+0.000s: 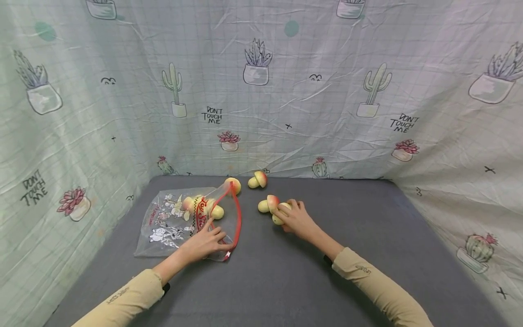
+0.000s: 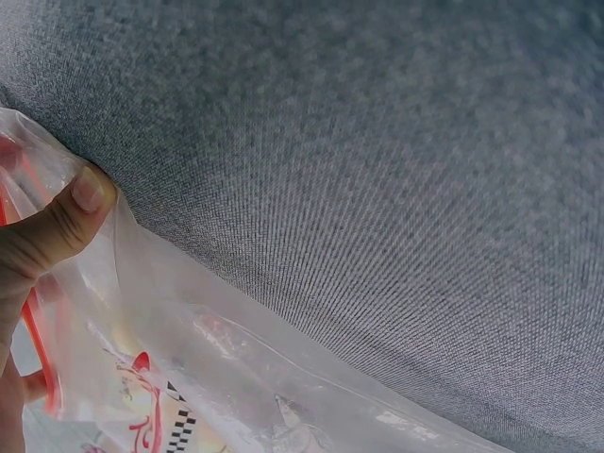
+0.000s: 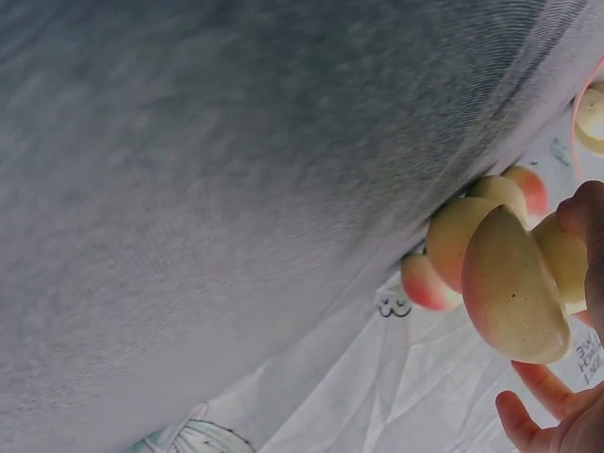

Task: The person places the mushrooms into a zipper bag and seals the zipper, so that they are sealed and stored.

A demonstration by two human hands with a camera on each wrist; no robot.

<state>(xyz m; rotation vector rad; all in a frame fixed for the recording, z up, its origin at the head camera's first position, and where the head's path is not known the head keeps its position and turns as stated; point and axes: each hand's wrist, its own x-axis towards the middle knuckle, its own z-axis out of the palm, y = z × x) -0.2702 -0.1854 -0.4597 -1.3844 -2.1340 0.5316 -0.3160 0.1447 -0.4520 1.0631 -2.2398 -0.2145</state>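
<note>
My left hand [image 1: 204,243] holds the open mouth of a clear plastic zip bag [image 1: 153,240] with a red edge, its thumb [image 2: 71,217] against the film. Yellow toy mushrooms lie inside, one stem [image 1: 217,212] showing near the mouth. Over to the right, my right hand [image 1: 300,222] grips a yellow toy mushroom [image 3: 514,288]; its cap faces the wrist camera, and the fingers cover part of it. Right beside that one lies another toy mushroom [image 1: 264,207] with a reddish cap.
Farther back, a toy mushroom [image 1: 257,180] lies on its side on the dark grey table [image 1: 327,290]. One more [image 1: 234,185] is just behind the bag's red edge. A printed cloth [image 1: 294,150] hangs along the back and sides.
</note>
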